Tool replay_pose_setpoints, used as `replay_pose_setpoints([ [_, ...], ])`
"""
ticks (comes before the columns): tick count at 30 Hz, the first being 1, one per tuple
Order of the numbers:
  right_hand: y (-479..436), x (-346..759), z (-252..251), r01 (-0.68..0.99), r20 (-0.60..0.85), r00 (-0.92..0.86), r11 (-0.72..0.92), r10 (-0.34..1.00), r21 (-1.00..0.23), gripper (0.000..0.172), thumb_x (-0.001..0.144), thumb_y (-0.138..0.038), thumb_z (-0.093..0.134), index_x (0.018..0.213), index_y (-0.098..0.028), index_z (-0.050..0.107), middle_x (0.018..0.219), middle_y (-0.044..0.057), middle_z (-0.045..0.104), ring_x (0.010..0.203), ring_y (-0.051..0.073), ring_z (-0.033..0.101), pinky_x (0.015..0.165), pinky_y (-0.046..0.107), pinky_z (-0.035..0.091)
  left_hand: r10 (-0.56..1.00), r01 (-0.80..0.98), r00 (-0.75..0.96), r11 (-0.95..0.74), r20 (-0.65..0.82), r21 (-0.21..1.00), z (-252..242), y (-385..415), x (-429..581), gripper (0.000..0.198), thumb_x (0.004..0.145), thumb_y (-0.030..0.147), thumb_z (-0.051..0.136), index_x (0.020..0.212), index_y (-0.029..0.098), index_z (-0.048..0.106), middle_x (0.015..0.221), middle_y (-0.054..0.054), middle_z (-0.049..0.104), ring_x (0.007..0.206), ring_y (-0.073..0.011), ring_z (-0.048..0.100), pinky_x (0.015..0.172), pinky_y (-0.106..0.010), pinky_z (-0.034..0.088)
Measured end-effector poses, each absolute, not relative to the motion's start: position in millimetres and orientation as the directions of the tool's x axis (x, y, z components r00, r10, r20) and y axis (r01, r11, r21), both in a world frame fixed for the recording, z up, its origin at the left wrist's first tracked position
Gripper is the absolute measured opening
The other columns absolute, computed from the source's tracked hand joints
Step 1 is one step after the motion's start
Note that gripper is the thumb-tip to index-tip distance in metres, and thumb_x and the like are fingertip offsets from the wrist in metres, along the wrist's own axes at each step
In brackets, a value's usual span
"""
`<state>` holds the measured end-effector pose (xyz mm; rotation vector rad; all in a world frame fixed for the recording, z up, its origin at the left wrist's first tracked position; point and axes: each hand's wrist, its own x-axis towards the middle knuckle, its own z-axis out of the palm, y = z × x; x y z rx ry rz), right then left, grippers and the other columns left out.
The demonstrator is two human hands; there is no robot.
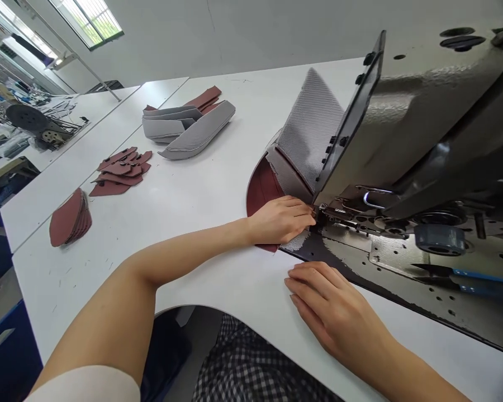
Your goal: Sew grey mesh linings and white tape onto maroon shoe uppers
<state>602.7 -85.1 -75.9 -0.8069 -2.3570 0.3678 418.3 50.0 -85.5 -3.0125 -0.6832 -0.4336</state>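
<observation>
Beyond the table (209,268)'s curved front edge, my left hand (281,219) lies palm-down on the maroon piece (260,192), grip unclear; my right hand (329,304) rests flat, fingers loosely extended.

The sewing machine (436,111) stands at the right of the table (201,218); the workpiece (293,167) lies at its left, partly under the left hand (283,219). The right hand (329,304) lies before the machine bed (398,279), which bears snips (478,286). Leftward, back to front: long pieces (201,134), scattered pieces (123,170), a stack (71,219).
</observation>
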Motion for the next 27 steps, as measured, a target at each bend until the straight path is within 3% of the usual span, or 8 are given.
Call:
replay_pose_setpoints([
  [5, -87, 605, -77, 0.453, 0.448, -0.639, 0.777, 0.625, -0.437, 0.020, 0.099, -0.012, 0.049, 0.107, -0.014, 0.067, 0.107, 0.012, 0.066, 0.106, 0.025, 0.061, 0.089, 0.041, 0.057, 0.394, 0.425, 0.844, -0.905, 0.363, -0.006, -73, 52, 410, 0.027, 0.100, 0.019, 0.046, 0.103, 0.018, 0.072, 0.102, -0.007, 0.075, 0.101, -0.0173, 0.066, 0.087, -0.030, 0.049],
  [8, -87, 608, -77, 0.422, 0.462, -0.633, 0.777, 0.621, -0.467, 0.019, 0.099, -0.011, 0.050, 0.109, -0.014, 0.066, 0.109, 0.012, 0.066, 0.108, 0.024, 0.061, 0.091, 0.040, 0.057, 0.571, 0.619, 0.748, -0.784, 0.338, -0.043, -58, 60, 386, 0.021, 0.094, 0.023, 0.052, 0.094, 0.017, 0.072, 0.095, -0.008, 0.074, 0.094, -0.0218, 0.066, 0.081, -0.035, 0.050],
  [14, -81, 606, -74, 0.434, 0.494, -0.620, 0.791, 0.609, -0.430, 0.034, 0.097, -0.011, 0.052, 0.131, -0.011, 0.057, 0.126, 0.017, 0.061, 0.122, 0.028, 0.055, 0.101, 0.044, 0.055, 0.699, 0.709, 0.703, -0.678, 0.127, -0.193, -60, 61, 359, 0.043, 0.100, 0.018, 0.044, 0.141, 0.008, 0.054, 0.148, -0.016, 0.056, 0.131, -0.0277, 0.057, 0.107, -0.041, 0.045],
  [16, -79, 602, -74, 0.487, 0.504, -0.608, 0.789, 0.614, -0.374, 0.045, 0.097, -0.013, 0.052, 0.141, -0.009, 0.049, 0.134, 0.020, 0.057, 0.128, 0.031, 0.052, 0.103, 0.049, 0.053, 0.749, 0.743, 0.656, -0.620, 0.090, -0.252, -56, 42, 366, 0.045, 0.102, 0.023, 0.044, 0.143, 0.007, 0.053, 0.143, -0.020, 0.059, 0.121, -0.0301, 0.065, 0.097, -0.042, 0.049],
  [18, -77, 598, -74, 0.537, 0.496, -0.607, 0.781, 0.621, -0.320, 0.053, 0.096, -0.014, 0.052, 0.147, -0.005, 0.043, 0.139, 0.023, 0.055, 0.133, 0.035, 0.049, 0.105, 0.053, 0.053, 0.806, 0.776, 0.592, -0.568, 0.006, -0.275, -40, 16, 372, 0.044, 0.101, 0.030, 0.050, 0.134, 0.003, 0.060, 0.115, -0.022, 0.073, 0.093, -0.0293, 0.073, 0.076, -0.038, 0.051],
  [22, -75, 594, -76, 0.471, 0.441, -0.724, 0.847, 0.531, -0.247, 0.059, 0.081, 0.001, 0.041, 0.139, -0.007, 0.054, 0.141, 0.015, 0.059, 0.136, 0.028, 0.049, 0.106, 0.045, 0.055, 0.694, 0.716, 0.652, -0.696, -0.303, -0.052, 8, -28, 366, 0.027, 0.095, 0.036, 0.059, 0.098, 0.013, 0.073, 0.065, -0.008, 0.069, 0.057, -0.0224, 0.065, 0.051, -0.031, 0.041],
  [24, -76, 596, -76, 0.396, 0.416, -0.787, 0.890, 0.456, -0.227, 0.065, 0.072, 0.005, 0.038, 0.130, -0.013, 0.062, 0.140, 0.007, 0.062, 0.136, 0.023, 0.050, 0.106, 0.038, 0.055, 0.636, 0.689, 0.709, -0.717, -0.303, 0.107, 18, -33, 353, 0.020, 0.095, 0.034, 0.060, 0.098, 0.020, 0.074, 0.077, -0.005, 0.073, 0.068, -0.0219, 0.068, 0.057, -0.031, 0.046],
  [27, -81, 608, -78, 0.355, 0.391, -0.821, 0.908, 0.417, -0.223, 0.068, 0.070, 0.004, 0.038, 0.131, -0.017, 0.063, 0.144, 0.000, 0.059, 0.137, 0.020, 0.049, 0.108, 0.036, 0.052, 0.670, 0.678, 0.733, -0.707, -0.118, 0.201, 0, -22, 329, 0.038, 0.092, 0.044, 0.067, 0.127, 0.028, 0.068, 0.125, -0.008, 0.069, 0.120, -0.0298, 0.062, 0.098, -0.043, 0.052],
])
